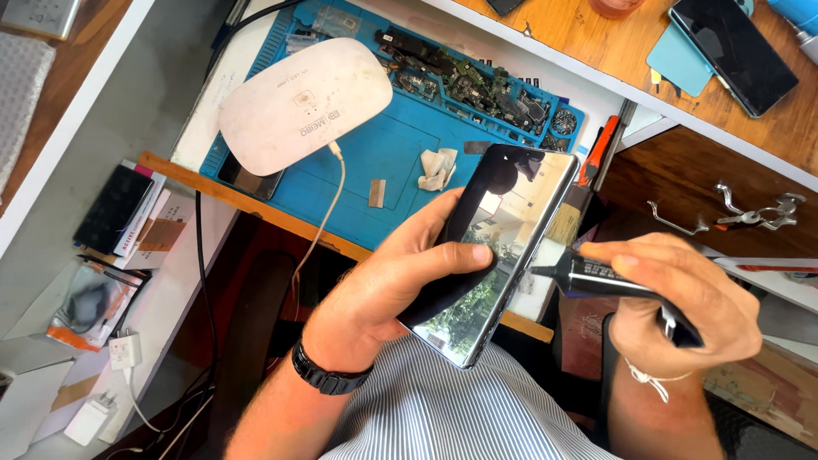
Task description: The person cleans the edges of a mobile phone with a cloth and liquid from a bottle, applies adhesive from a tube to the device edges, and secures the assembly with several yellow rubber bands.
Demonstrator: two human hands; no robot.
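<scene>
The left hand grips a phone from beneath, fingers curled around its back and the thumb pressed flat across the glossy dark screen, which mirrors trees and a bright wall. The phone is held tilted above the person's striped shirt, just in front of the counter edge. The right hand is closed around a black tube with a narrow nozzle — the tip sits right at the phone's right edge, though whether it touches is hard to tell. A black watch circles the left wrist; a white string is tied around the right. Beyond the hands lies a blue work mat carrying a white oval lamp with its cable, a crumpled wipe and a row of small phone parts — a second phone rests on the wooden shelf further right.
</scene>
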